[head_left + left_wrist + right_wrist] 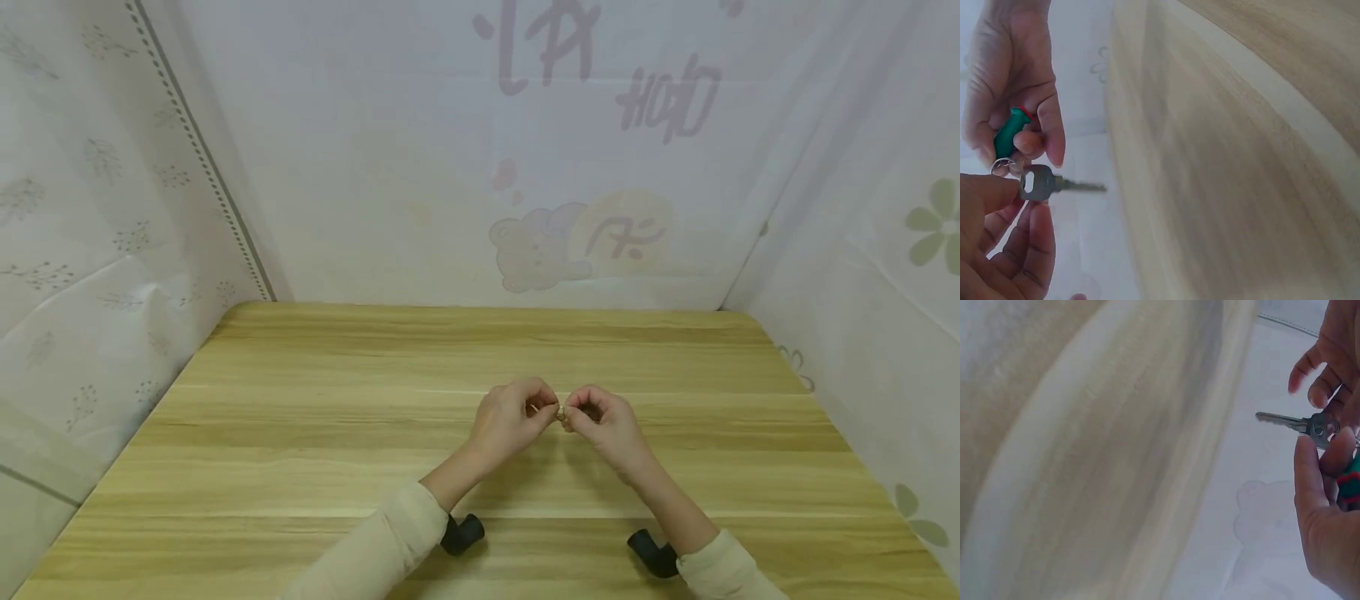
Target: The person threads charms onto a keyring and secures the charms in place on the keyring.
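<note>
Both hands meet over the middle of the table in the head view, fingertips nearly together. My left hand (513, 417) pinches a metal key (1036, 182) by its head, where a thin split ring (1004, 164) passes. The key's blade points away from the fingers, out over the table in both wrist views. A small green fob (1011, 132) with a red edge hangs on the same ring. My right hand (611, 429) grips this fob between thumb and fingers. In the right wrist view, the fingers partly cover the fob (1349, 481).
A wood-grain table (300, 400) with rounded far corners spreads under both hands. Printed pale cloth (375, 167) hangs behind it and along both sides. Black curved pieces sit by the left wrist (462, 533) and the right wrist (652, 554), beside light sleeves.
</note>
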The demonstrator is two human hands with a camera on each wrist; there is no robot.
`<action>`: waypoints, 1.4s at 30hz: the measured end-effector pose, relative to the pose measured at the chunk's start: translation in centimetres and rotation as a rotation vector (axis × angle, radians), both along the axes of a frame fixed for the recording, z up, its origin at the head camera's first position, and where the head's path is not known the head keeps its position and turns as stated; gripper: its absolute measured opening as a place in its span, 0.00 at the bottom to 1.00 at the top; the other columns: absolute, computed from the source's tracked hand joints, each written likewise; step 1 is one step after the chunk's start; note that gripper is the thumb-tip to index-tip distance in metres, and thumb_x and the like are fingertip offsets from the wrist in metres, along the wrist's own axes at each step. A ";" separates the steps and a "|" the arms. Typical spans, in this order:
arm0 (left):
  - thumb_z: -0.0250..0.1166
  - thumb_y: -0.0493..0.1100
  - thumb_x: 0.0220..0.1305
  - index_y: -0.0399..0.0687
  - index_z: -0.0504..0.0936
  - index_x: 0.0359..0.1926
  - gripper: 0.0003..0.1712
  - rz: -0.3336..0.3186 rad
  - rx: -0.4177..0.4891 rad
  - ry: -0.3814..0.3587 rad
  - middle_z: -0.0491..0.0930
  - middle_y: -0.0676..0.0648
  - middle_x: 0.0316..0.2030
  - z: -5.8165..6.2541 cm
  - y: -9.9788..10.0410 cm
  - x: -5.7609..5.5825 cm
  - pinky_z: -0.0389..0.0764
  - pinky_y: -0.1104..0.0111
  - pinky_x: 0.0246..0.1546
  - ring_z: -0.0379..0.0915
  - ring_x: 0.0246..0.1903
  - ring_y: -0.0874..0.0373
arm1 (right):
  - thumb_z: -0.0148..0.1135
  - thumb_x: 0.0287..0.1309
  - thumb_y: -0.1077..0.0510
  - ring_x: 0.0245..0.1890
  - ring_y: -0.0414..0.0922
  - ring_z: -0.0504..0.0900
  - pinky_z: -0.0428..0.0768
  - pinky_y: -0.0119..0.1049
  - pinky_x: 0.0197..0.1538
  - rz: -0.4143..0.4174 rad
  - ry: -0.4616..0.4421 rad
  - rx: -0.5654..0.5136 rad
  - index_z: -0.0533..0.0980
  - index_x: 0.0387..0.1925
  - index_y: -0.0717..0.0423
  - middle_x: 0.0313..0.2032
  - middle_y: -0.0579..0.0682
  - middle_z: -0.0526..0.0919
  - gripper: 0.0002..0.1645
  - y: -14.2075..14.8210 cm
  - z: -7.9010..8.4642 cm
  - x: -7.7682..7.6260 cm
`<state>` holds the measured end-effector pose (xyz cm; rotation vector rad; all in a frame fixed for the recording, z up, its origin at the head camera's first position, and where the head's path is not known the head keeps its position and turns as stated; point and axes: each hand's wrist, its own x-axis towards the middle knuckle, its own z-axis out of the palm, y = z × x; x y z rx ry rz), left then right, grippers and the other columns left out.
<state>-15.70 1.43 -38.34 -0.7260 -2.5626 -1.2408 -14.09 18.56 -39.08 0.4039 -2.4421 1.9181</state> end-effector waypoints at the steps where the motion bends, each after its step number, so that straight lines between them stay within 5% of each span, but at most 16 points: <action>1: 0.66 0.39 0.58 0.47 0.83 0.31 0.01 -0.006 -0.006 0.007 0.85 0.53 0.27 0.1 0.0 0.0 0.73 0.79 0.25 0.79 0.25 0.64 | 0.55 0.59 0.69 0.29 0.38 0.77 0.81 0.33 0.36 0.018 -0.005 0.000 0.71 0.32 0.72 0.30 0.56 0.76 0.05 0.1 0.1 -0.1; 4: 0.68 0.38 0.56 0.48 0.84 0.31 0.01 -0.017 -0.043 0.107 0.85 0.54 0.28 0.3 -0.1 0.0 0.77 0.73 0.33 0.80 0.26 0.65 | 0.53 0.59 0.70 0.29 0.37 0.77 0.81 0.35 0.36 0.059 -0.019 0.006 0.70 0.32 0.72 0.30 0.53 0.75 0.04 0.3 0.4 -0.1; 8: 0.70 0.37 0.54 0.51 0.84 0.29 0.03 -0.022 -0.080 0.252 0.85 0.55 0.27 0.7 -0.3 0.1 0.73 0.52 0.49 0.79 0.25 0.66 | 0.53 0.60 0.70 0.29 0.37 0.77 0.81 0.36 0.37 0.091 -0.024 0.025 0.71 0.33 0.72 0.31 0.52 0.75 0.05 0.5 0.9 -0.2; 11: 0.70 0.38 0.53 0.52 0.84 0.28 0.03 -0.028 -0.086 0.275 0.84 0.56 0.25 0.9 -0.4 0.1 0.70 0.46 0.52 0.78 0.24 0.67 | 0.54 0.62 0.68 0.31 0.37 0.78 0.81 0.34 0.39 0.112 -0.032 0.027 0.71 0.35 0.72 0.33 0.53 0.75 0.06 0.7 1.2 -0.3; 20: 0.70 0.35 0.53 0.46 0.84 0.26 0.03 -0.027 0.010 0.136 0.84 0.53 0.23 1.0 -0.7 0.0 0.74 0.81 0.27 0.79 0.22 0.65 | 0.56 0.62 0.65 0.34 0.38 0.78 0.81 0.33 0.42 0.143 -0.019 0.036 0.72 0.38 0.72 0.35 0.55 0.76 0.10 1.1 1.4 -0.3; 32: 0.68 0.36 0.56 0.43 0.83 0.29 0.01 -0.014 0.061 -0.026 0.84 0.50 0.25 1.2 -0.5 0.3 0.74 0.80 0.24 0.78 0.23 0.65 | 0.57 0.62 0.64 0.33 0.38 0.78 0.79 0.31 0.38 0.125 -0.014 0.071 0.73 0.37 0.71 0.35 0.60 0.77 0.09 1.2 1.4 -0.2; 36: 0.68 0.39 0.57 0.46 0.83 0.32 0.02 -0.026 -0.058 0.125 0.85 0.53 0.28 1.4 -0.3 0.2 0.77 0.75 0.32 0.79 0.27 0.65 | 0.56 0.62 0.65 0.31 0.38 0.77 0.78 0.32 0.36 0.131 0.004 0.093 0.73 0.35 0.70 0.33 0.58 0.76 0.07 1.2 1.3 -0.3; 42: 0.70 0.41 0.55 0.52 0.84 0.31 0.02 0.003 -0.182 0.397 0.85 0.56 0.29 1.4 -0.2 0.3 0.74 0.51 0.48 0.80 0.29 0.65 | 0.56 0.62 0.64 0.31 0.38 0.75 0.77 0.33 0.34 0.157 0.031 0.122 0.73 0.36 0.69 0.33 0.59 0.76 0.07 1.3 1.4 -0.3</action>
